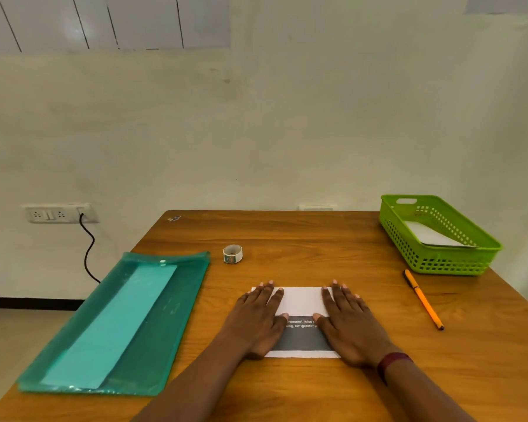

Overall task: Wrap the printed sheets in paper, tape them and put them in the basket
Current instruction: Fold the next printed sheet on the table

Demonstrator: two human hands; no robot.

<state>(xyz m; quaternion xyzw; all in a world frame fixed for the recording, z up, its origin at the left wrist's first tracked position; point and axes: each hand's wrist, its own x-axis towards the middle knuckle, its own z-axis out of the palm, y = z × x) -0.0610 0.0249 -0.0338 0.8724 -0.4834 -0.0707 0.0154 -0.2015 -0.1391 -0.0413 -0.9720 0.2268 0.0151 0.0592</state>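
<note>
A printed sheet (pixel 302 338) with a dark grey panel and white text lies on the wooden table (pixel 302 233), its far part folded over so a plain white flap (pixel 302 301) covers it. My left hand (pixel 258 318) presses flat on the sheet's left side, fingers straight. My right hand (pixel 349 322) presses flat on its right side in the same way. A roll of tape (pixel 232 254) stands behind the sheet to the left. The green basket (pixel 433 263) sits at the back right with a white folded packet (pixel 436 236) inside.
A green translucent folder (pixel 177 303) holding paper lies on the table's left part. An orange pen (pixel 423 299) lies right of my hands, in front of the basket. A wall socket with a black cable (pixel 87 251) is on the wall at left.
</note>
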